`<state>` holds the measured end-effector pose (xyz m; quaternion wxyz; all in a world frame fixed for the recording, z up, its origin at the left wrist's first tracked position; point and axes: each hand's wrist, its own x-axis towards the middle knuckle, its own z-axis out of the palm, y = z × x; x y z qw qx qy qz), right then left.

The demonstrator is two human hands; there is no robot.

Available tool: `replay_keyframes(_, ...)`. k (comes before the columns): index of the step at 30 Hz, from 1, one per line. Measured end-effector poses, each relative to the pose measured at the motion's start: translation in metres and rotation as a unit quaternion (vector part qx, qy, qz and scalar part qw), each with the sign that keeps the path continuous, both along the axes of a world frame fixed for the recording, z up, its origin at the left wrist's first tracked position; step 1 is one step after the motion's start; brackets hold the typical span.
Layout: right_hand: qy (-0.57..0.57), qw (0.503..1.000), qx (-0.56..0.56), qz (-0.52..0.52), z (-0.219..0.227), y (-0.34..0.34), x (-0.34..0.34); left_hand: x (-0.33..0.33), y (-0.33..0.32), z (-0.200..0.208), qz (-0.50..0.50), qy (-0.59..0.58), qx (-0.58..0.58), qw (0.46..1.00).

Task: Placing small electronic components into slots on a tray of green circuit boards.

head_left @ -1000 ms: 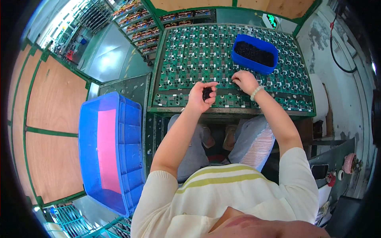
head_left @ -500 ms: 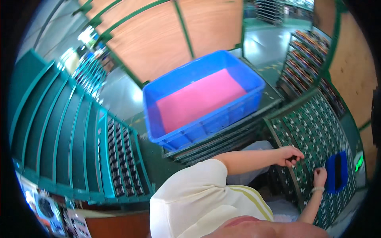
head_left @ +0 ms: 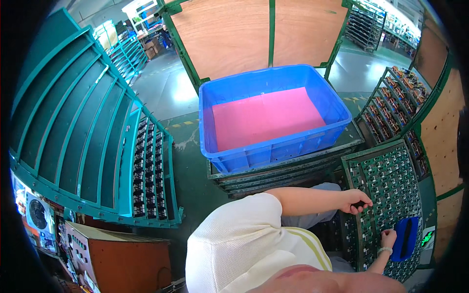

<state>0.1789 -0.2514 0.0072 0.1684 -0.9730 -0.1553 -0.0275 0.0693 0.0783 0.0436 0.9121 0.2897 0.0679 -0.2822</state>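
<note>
My left hand [head_left: 356,201] reaches across to the near left part of a rack tray [head_left: 360,243] bearing rows of small green circuit boards [head_left: 391,176] with pale parts on them. Its fingers are curled together over the tray; whatever they hold is too small to make out. Lower down, my right hand [head_left: 388,238], with a bracelet at the wrist, has its fingers closed against the boards. What is between those fingertips is hidden. Right beside it lies a blue holder [head_left: 413,233] with a dark strip along its middle.
Ahead stands a blue plastic tub [head_left: 273,151] with a pink bottom, on a stack of trays [head_left: 288,171]. A teal rack [head_left: 68,127] and rows of dark parts [head_left: 148,168] are at the left. An orange cabinet [head_left: 122,261] sits lower left. A lit display [head_left: 428,238] is at the right.
The whole view has shifted and levelled, so the tub and left rack appear farther right. Both hands stay over the circuit boards, with only slight movement of the fingers.
</note>
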Motion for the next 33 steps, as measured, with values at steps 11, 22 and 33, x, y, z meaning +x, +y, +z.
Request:
replay_keyframes(11, 0.001, 0.997, -0.08, -0.005, 0.007, 0.012, 0.003, -0.015, 0.013, 0.006, 0.019, 0.005, -0.017, 1.0)
replay_keyframes(22, -0.122, 0.98, -0.156, 0.023, -0.064, -0.059, 0.049, -0.022, -0.006, -0.019, -0.029, 0.006, 0.005, 1.0)
replay_keyframes(33, -0.076, 0.953, 0.281, 0.078, 0.054, 0.095, -0.096, -0.014, -0.034, -0.02, -0.094, -0.015, 0.103, 0.99)
